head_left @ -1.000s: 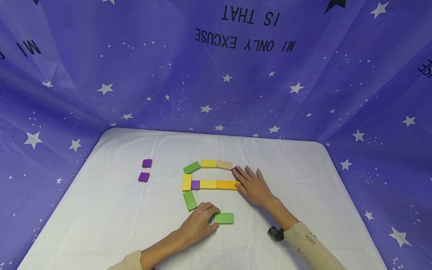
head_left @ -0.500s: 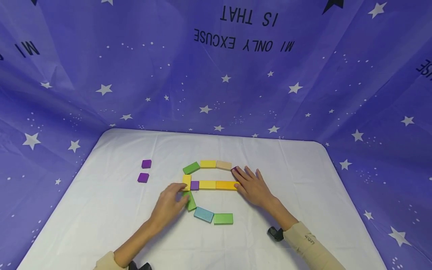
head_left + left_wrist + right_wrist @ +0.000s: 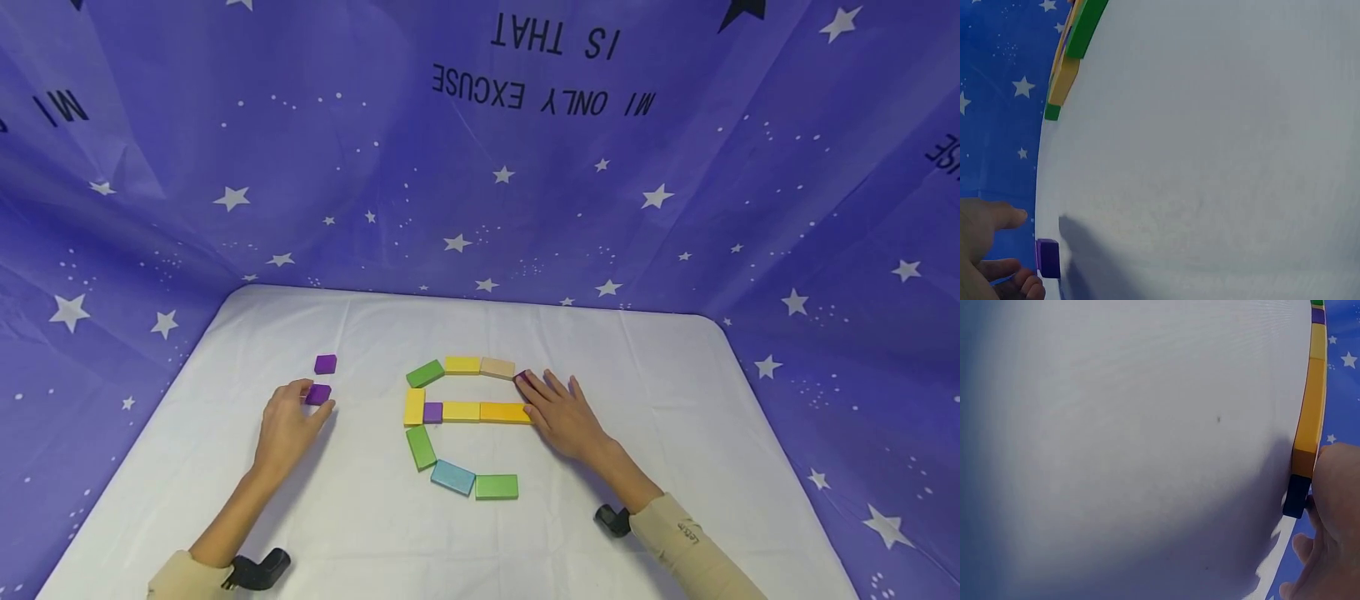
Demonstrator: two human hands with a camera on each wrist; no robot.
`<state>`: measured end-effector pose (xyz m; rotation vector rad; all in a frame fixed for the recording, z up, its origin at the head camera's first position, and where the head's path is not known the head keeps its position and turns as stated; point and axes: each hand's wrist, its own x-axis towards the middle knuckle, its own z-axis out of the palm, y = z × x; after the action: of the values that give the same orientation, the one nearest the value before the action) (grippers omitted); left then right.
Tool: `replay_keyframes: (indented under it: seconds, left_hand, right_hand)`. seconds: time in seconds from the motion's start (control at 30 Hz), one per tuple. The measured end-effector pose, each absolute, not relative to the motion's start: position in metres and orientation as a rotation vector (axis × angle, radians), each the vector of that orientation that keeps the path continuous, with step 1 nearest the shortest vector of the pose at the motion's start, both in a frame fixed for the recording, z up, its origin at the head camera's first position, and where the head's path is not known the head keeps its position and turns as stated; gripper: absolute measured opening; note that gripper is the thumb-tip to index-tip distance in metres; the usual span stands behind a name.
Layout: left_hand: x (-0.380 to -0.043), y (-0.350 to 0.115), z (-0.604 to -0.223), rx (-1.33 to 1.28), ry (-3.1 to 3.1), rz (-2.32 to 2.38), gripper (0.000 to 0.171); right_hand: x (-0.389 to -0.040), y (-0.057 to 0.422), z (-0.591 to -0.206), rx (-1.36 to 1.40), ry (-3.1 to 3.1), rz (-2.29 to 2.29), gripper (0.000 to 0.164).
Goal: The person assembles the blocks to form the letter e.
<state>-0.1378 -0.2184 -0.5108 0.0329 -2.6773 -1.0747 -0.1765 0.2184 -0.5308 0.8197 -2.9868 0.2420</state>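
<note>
My left hand (image 3: 288, 425) is at the nearer of two purple blocks (image 3: 318, 395) on the left, its thumb and fingers spread on either side. In the left wrist view a gap shows between thumb and fingers, with a purple block (image 3: 1048, 258) just beyond them. My right hand (image 3: 566, 418) rests with straight fingers over the right ends of two block rows. Its fingers partly cover a dark purple block (image 3: 521, 377) and the end of a long orange block (image 3: 504, 412). In the right wrist view a dark block (image 3: 1297, 495) touches the orange one's end.
Blocks form a curved outline with a middle bar: a green block (image 3: 425, 373), yellow block (image 3: 462, 365), tan block (image 3: 497, 367), blue block (image 3: 453, 477) and several others. The farther purple block (image 3: 326, 364) lies behind my left hand. Starry purple cloth (image 3: 480, 208) rises behind the white table (image 3: 652, 367).
My left hand has let go of the blue block, passed over the yellow and green blocks on the outline's left side, and moved left to the purple blocks. My right hand stays put.
</note>
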Motion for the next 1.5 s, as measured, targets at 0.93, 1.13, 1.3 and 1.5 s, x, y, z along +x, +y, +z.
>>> replay_keyframes:
  seconds: [0.93, 1.13, 1.3, 1.5]
  left_hand:
    - [-0.14, -0.201, -0.51, -0.089, -2.631, -1.155, 0.036]
    - [-0.135, -0.165, -0.499, -0.2, -2.614, -1.165, 0.035]
    - [-0.126, -0.135, -0.496, -0.298, -2.602, -1.219, 0.036]
    - [-0.112, -0.098, -0.497, -0.419, -2.589, -1.296, 0.037]
  right_hand:
    - [-0.178, 0.222, -0.537, 0.844, -2.934, 0.243, 0.05]
    - [-0.18, 0.222, -0.536, 0.855, -2.918, 0.245, 0.051]
    - [-0.18, 0.222, -0.536, 0.859, -2.92, 0.248, 0.051]
    - [-0.179, 0.222, -0.536, 0.854, -2.928, 0.216, 0.052]
